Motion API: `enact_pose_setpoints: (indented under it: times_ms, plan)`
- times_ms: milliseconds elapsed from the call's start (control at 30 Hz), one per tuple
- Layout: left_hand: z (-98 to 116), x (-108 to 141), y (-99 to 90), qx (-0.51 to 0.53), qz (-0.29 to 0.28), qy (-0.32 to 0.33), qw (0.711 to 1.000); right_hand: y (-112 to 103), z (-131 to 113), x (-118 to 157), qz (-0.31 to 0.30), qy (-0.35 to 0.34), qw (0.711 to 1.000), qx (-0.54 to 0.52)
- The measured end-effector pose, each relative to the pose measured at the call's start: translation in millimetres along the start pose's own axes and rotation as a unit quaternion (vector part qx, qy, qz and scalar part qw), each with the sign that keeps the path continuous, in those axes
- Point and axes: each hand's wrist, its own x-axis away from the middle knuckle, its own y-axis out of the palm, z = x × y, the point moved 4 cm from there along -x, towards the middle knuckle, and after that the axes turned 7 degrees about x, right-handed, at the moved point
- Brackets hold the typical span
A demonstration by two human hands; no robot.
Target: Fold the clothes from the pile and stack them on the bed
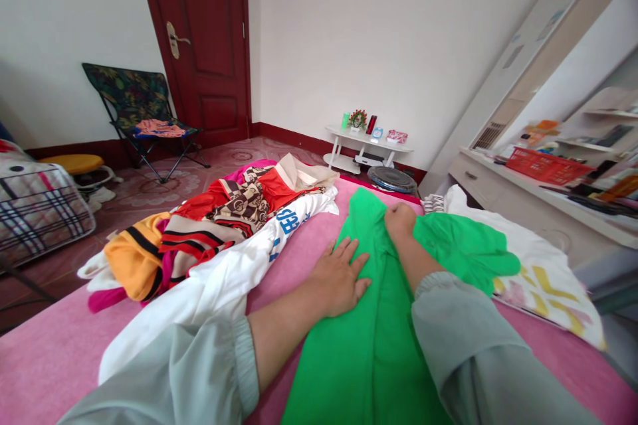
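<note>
A bright green garment (359, 358) lies lengthwise on the pink bed cover (44, 358), with part of it bunched out to the right. Flat on its left part rests my left hand (339, 279), fingers spread. My right hand (400, 220) is closed in a fist on the garment near its far end, gripping the green cloth. Left of the garment, a white garment with blue letters (214, 285) lies stretched out. At the right, a white garment with a yellow print (553, 279) lies partly under the green cloth.
Beyond the white garment is a heap of red, brown and orange clothes (199, 232). A folding chair (134, 103) stands near the red door (199, 33). A small white table (369, 140) stands by the wall. A red basket (545, 166) sits on the dresser at the right.
</note>
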Motion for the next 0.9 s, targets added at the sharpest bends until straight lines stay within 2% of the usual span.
enact_pose_setpoints:
  times_ms: [167, 267, 300, 367, 433, 500, 600, 767, 900]
  plan:
    - [-3, -1, 2.1, 0.003, 0.002, 0.001, 1.0, -10, -11, 25, -0.009, -0.057, 0.998, -0.028]
    - [-4, -2, 1.6, 0.004, -0.001, 0.001, 1.0, -23, -12, 56, 0.008, -0.143, 0.989, -0.022]
    - [-4, -2, 1.4, 0.004, -0.003, 0.001, 1.0, -27, -10, 67, -0.006, -0.181, 0.983, -0.014]
    - [-5, -2, 1.5, 0.002, -0.005, 0.003, 1.0, -33, -4, 86, -0.074, -0.237, 0.969, 0.008]
    - [-5, -2, 2.2, -0.001, -0.006, 0.006, 1.0, -42, 7, 101, -0.135, -0.245, 0.96, 0.027]
    - [-5, -2, 2.9, -0.007, -0.002, 0.012, 1.0, -56, 15, 114, -0.144, -0.242, 0.959, 0.033]
    - [-4, 0, 3.5, -0.022, 0.006, 0.014, 1.0, -73, 19, 142, -0.133, -0.265, 0.955, 0.023]
    - [4, 10, 2.1, -0.04, -0.019, 0.003, 0.999, -85, 19, 192, -0.082, -0.259, 0.962, 0.002]
    - [24, 29, -9.5, -0.055, -0.053, 0.017, 0.997, -92, 18, 204, -0.047, -0.244, 0.968, -0.021]
